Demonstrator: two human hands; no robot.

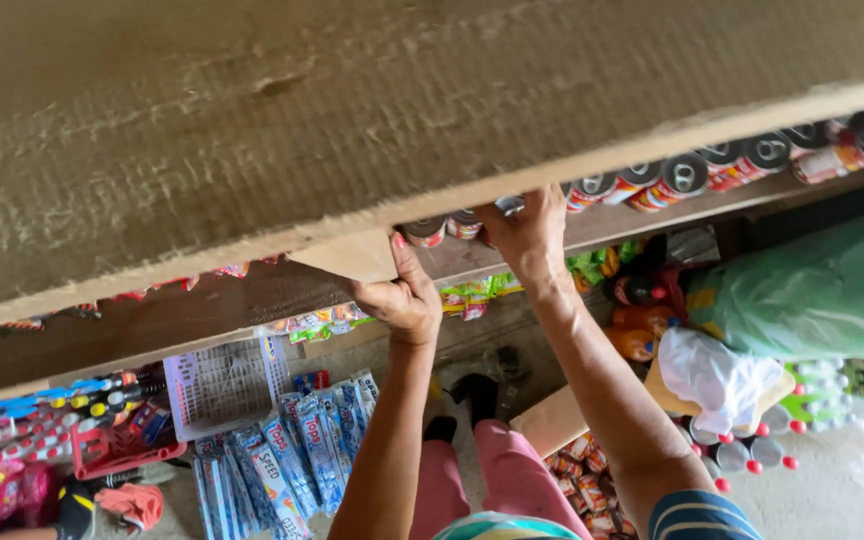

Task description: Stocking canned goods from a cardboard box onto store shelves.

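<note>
**Hands at the can shelf, cardboard piece in grasp**

The left hand (pixel 404 295) pinches a tan cardboard piece (pixel 352 256) against the shelf edge (pixel 652 215), thumb on top. The right hand (pixel 530 232) reaches onto the shelf among the row of cans (pixel 687 177); whether it grips one cannot be told, as the upper board (pixel 352 110) hides its fingers. The cardboard is likely light and bends easily: hold it near its edge. The cans are likely rigid, heavier and smooth: grip around the body.

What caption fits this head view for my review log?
Left hand holds a cardboard piece at the shelf edge; right hand reaches among cans on it.
</note>
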